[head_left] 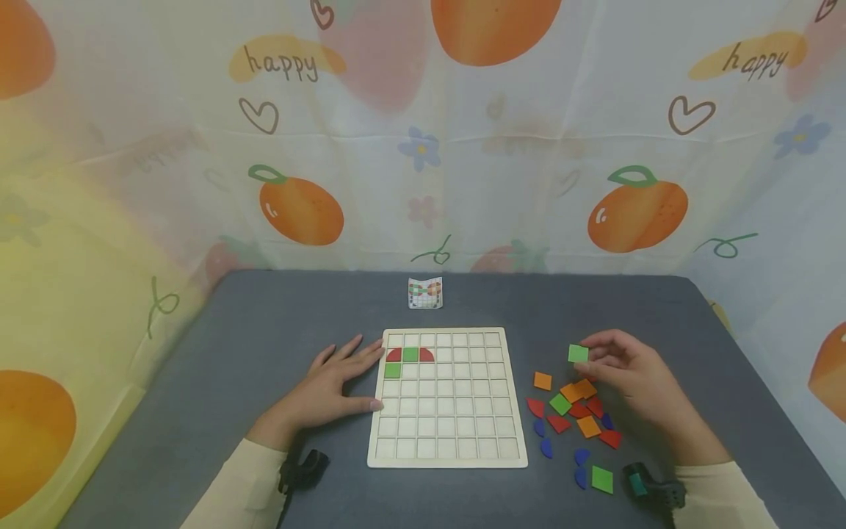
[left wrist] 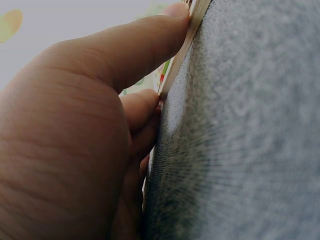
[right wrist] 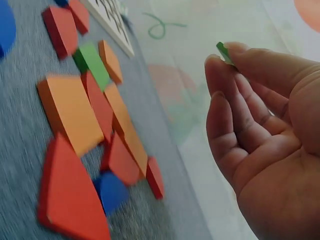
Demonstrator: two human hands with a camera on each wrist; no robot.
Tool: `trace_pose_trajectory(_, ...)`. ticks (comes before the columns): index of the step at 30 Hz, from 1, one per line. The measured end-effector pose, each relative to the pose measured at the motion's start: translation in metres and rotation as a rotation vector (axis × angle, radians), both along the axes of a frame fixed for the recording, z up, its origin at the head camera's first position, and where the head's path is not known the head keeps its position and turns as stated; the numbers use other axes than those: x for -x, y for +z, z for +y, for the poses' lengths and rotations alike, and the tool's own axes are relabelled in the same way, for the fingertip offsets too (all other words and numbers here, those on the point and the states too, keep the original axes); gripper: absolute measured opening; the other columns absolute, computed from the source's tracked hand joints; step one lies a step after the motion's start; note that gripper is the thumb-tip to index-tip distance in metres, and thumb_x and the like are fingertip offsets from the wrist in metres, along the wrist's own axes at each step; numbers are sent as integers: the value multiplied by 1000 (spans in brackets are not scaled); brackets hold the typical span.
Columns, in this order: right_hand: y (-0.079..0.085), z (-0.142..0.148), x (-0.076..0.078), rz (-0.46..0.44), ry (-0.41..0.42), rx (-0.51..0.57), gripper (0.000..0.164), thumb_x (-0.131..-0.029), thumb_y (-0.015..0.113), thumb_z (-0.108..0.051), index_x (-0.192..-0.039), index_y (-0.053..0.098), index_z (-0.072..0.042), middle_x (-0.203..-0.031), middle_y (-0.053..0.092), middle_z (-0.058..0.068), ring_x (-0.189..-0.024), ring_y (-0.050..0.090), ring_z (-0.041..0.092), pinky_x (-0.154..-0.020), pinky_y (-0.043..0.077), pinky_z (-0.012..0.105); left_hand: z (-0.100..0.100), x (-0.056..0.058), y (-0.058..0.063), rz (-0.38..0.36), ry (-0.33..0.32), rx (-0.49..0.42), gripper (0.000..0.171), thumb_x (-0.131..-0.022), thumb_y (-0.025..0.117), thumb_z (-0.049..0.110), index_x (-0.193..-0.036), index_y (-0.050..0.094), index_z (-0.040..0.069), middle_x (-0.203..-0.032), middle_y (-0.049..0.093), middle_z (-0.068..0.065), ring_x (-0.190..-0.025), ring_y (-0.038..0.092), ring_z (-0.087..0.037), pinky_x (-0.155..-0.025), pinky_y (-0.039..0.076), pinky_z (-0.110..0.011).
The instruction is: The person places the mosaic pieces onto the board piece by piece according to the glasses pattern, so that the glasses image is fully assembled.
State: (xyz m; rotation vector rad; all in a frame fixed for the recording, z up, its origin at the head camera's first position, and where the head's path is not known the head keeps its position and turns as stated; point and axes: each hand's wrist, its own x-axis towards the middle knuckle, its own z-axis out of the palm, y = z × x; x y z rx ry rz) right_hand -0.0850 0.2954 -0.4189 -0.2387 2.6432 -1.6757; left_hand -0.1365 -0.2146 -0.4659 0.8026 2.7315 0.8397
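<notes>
My right hand (head_left: pixel 624 371) pinches a green square tile (head_left: pixel 578 353) between thumb and fingertips, raised over the loose pieces; in the right wrist view only a sliver of the green tile (right wrist: pixel 226 53) shows past the thumb. On the left, my left hand (head_left: pixel 328 389) lies spread, fingertips and thumb against the left edge of a pale wooden grid board (head_left: pixel 456 460). Near the board's upper left sit a red quarter-round piece (head_left: pixel 394 355), a green square (head_left: pixel 410 354) and another red quarter-round (head_left: pixel 427 355) in a row, with a green square (head_left: pixel 393 370) below the first.
Right of the board lie scattered orange squares (head_left: pixel 543 380), red quarter-rounds (head_left: pixel 610 438), blue half-round pieces (head_left: pixel 546 447) and green squares (head_left: pixel 602 479), several overlapping. A small printed card (head_left: pixel 425 293) stands behind the board on the grey table (head_left: pixel 317 301). A patterned curtain (head_left: pixel 370 206) hangs behind.
</notes>
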Motion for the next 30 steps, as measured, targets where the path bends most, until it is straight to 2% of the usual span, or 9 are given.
trace_pose_trajectory(4, 2, -11, -2, 12, 19, -5, 32, -103, 77, -6, -132, 67, 2, -106, 67, 11, -91, 74, 24, -72, 60, 33, 0, 0, 0, 1, -1, -1, 100, -91, 82, 64, -171, 39, 21, -175, 32, 6, -165, 13, -34, -124, -1, -69)
trace_pose_trajectory(10, 5, -28, -4, -45, 60, 43, 33, -103, 78, -6, -134, 67, 1, -108, 68, 14, -93, 74, 29, -71, 62, 39, 0, -1, 0, 15, -5, -2, 99, -92, 81, 62, -171, 39, 20, -175, 34, 4, -165, 14, -36, -123, 0, -71)
trace_pose_trajectory(15, 6, -40, -5, -89, 89, 51, 34, -103, 78, -9, -134, 68, -2, -110, 69, 14, -95, 72, 33, -65, 58, 37, 0, 0, -1, 9, -1, 7, 100, -92, 80, 65, -171, 39, 21, -175, 33, 5, -165, 14, -35, -124, 0, -70)
trace_pose_trajectory(18, 6, -47, -5, -106, 115, 64, 34, -103, 78, -10, -134, 68, -2, -110, 70, 14, -96, 72, 33, -68, 58, 37, 1, 1, -2, 0, 0, 10, 101, -91, 81, 67, -172, 38, 23, -175, 32, 8, -165, 12, -32, -124, -1, -68)
trace_pose_trajectory(23, 4, -57, -6, -107, 149, 64, 35, -101, 80, -10, -133, 68, -1, -109, 70, 13, -97, 74, 26, -80, 62, 39, 1, 0, -2, 10, -4, 12, 101, -91, 80, 65, -172, 38, 22, -175, 32, 7, -165, 13, -33, -124, 0, -69)
trace_pose_trajectory(30, 2, -74, -4, -94, 175, 45, 34, -100, 82, -10, -131, 69, -2, -108, 72, 9, -95, 73, 25, -75, 61, 38, 0, 0, -2, 16, 5, 5, 99, -92, 81, 64, -171, 40, 20, -174, 35, 5, -165, 14, -36, -123, 1, -71)
